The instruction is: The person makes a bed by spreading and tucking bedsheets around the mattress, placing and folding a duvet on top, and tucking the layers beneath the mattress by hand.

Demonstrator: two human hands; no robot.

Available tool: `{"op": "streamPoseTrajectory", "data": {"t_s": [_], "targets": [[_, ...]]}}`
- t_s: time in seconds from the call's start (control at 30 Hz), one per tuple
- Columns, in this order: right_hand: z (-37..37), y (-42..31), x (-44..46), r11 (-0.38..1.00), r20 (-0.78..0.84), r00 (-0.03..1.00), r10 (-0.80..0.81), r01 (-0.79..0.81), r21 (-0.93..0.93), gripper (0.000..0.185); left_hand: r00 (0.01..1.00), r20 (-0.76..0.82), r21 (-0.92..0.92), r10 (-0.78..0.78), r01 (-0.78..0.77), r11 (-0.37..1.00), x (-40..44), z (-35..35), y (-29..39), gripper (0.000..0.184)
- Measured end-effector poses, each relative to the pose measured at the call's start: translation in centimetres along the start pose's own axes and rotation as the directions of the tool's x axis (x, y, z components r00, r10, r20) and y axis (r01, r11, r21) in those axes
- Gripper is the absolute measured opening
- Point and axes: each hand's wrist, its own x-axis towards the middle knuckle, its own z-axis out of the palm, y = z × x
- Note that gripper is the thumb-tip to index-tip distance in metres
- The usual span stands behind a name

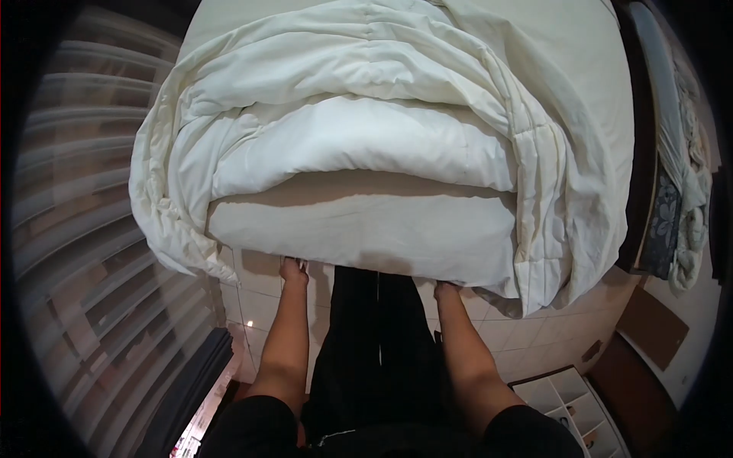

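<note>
A white fitted sheet (347,225) covers the near end of the mattress, which is in front of my legs. My left hand (294,269) is at the lower edge of this end, left of my legs. A little white shows beside its thumb side, but most of its fingers are hidden under the edge. To the right of my legs, my right hand (447,289) reaches under the same edge, and its fingers are out of sight. Above the sheet, a thick cream comforter (435,65) is folded back in layers and hangs down on both sides.
Sheer striped curtains (84,160) hang at the left, with a dark curtain (187,382) below them. Pale floor tiles (256,294) show under the bed end. At the lower right stands a white compartmented organizer (561,393). Bedding (691,206) hangs along the right side.
</note>
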Motion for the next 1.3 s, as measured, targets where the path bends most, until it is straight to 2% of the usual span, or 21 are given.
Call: {"op": "streamPoseTrajectory", "data": {"t_s": [0.1, 0.17, 0.2, 0.27, 0.33, 0.4, 0.63, 0.77, 0.8, 0.83, 0.87, 0.9, 0.93, 0.97, 1.0, 1.07, 1.13, 1.2, 1.23, 1.27, 1.3], "targets": [[-4.6, 2.2, 0.5, 0.999, -0.036, 0.999, -0.037, 0.038, 0.025, 0.049, 0.993, 0.117, -0.282, -0.001, 0.034, 0.959, 0.1, -5.7, -3.7, 0.041], [-11.9, 3.3, 2.2, 0.980, 0.315, 0.942, -0.121, 0.163, -0.112, 0.047, 0.955, 0.278, -0.416, 0.099, 0.027, 0.909, -2.1, -7.8, -3.5, 0.045], [-11.2, 1.2, -1.9, 0.991, 0.400, 0.914, -0.070, 0.017, 0.136, 0.050, 0.958, 0.279, -0.427, 0.071, 0.057, 0.902, -8.0, -8.0, -0.2, 0.051], [-9.4, -5.4, -13.4, 0.940, 0.538, 0.842, -0.036, -0.155, 0.305, 0.057, 0.505, 0.798, -0.491, 0.329, 0.226, 0.841, -12.3, -10.2, 5.8, 0.063], [-8.5, -10.2, -19.5, 0.961, 0.621, 0.782, -0.052, -0.130, 0.243, 0.060, 0.414, 0.846, -0.444, 0.337, 0.195, 0.875, -14.9, -10.6, 12.1, 0.070], [-8.8, -14.7, -20.9, 0.957, 0.585, 0.797, -0.148, -0.035, 0.289, 0.058, 0.895, 0.381, -0.551, 0.231, 0.019, 0.834, -15.5, -10.9, 17.0, 0.066], [-8.0, -25.2, -20.0, 0.739, 0.341, 0.658, -0.671, 0.554, 0.383, 0.056, 0.805, 0.276, -0.360, 0.525, -0.419, 0.833, -19.5, -9.0, 24.7, 0.041], [-0.8, -34.2, -25.2, 0.582, 0.098, 0.606, -0.789, 0.687, 0.436, 0.052, 0.388, 0.188, 0.116, 0.902, -0.921, 0.372, -23.0, -3.3, 35.1, 0.035], [-0.9, -38.6, -21.6, 0.374, -0.013, 0.388, -0.922, 0.896, 0.238, 0.052, 0.232, 0.289, 0.194, 0.929, -0.964, 0.180, -22.9, -1.1, 38.3, 0.037], [3.0, -40.9, -23.7, 0.379, 0.031, 0.387, -0.921, 0.880, 0.287, 0.054, 0.203, 0.356, 0.229, 0.912, -0.965, 0.125, -23.7, 1.7, 41.2, 0.031], [4.7, -45.2, -20.6, -0.083, -0.031, -0.103, -0.994, 0.918, -0.388, 0.056, -0.258, 0.429, 0.361, 0.865, -0.829, -0.427, -24.3, 5.2, 44.4, 0.037], [10.7, -45.7, -24.9, 0.191, -0.097, 0.193, -0.976, 0.981, 0.031, 0.056, -0.127, 0.394, 0.167, 0.910, -0.964, -0.207, -25.9, 9.3, 46.3, 0.043], [14.2, -48.3, -24.6, 0.159, -0.191, 0.148, -0.970, 0.986, -0.046, 0.058, 0.151, 0.345, -0.064, 0.926, -0.981, 0.184, -27.8, 13.4, 47.8, 0.051], [15.9, -50.7, -23.6, 0.111, -0.216, 0.003, -0.976, 0.864, -0.491, 0.061, 0.191, 0.343, -0.019, 0.920, -0.978, 0.210, -29.5, 15.7, 47.9, 0.045], [19.1, -48.6, -27.8, 0.265, -0.034, 0.267, -0.963, 0.921, -0.286, 0.064, 0.121, 0.490, -0.244, 0.864, -0.932, 0.269, -28.6, 18.9, 48.9, 0.044], [22.6, -49.5, -23.7, -0.223, 0.189, -0.196, -0.962, 0.965, -0.136, 0.061, 0.012, 0.610, -0.443, 0.793, -0.824, 0.353, -24.9, 22.0, 50.7, 0.044], [23.6, -36.9, -29.3, -0.506, 0.249, -0.510, -0.823, 0.858, 0.088, 0.036, -0.258, 0.442, -0.370, 0.859, -0.925, -0.087, -30.9, 20.1, 35.8, 0.036], [21.0, -29.1, -24.6, -0.564, 0.512, -0.471, -0.718, 0.825, -0.033, 0.022, -0.558, 0.295, -0.208, 0.775, -0.830, -0.518, -32.1, 18.6, 28.6, 0.029], [19.3, -25.2, -24.4, -0.671, 0.761, -0.464, -0.454, 0.740, 0.051, 0.012, -0.474, 0.453, -0.309, 0.755, -0.878, -0.365, -31.8, 16.4, 24.5, 0.023], [17.4, -20.6, -23.4, -0.174, 0.897, -0.106, -0.429, 0.984, 0.033, 0.007, -0.409, 0.659, -0.346, 0.631, -0.910, -0.228, -31.0, 14.8, 20.5, 0.014], [16.8, -18.1, -21.8, -0.298, 0.927, -0.300, -0.224, 0.927, 0.228, 0.012, -0.349, 0.750, -0.287, 0.562, -0.937, -0.199, -30.4, 14.0, 17.0, 0.017]]}}
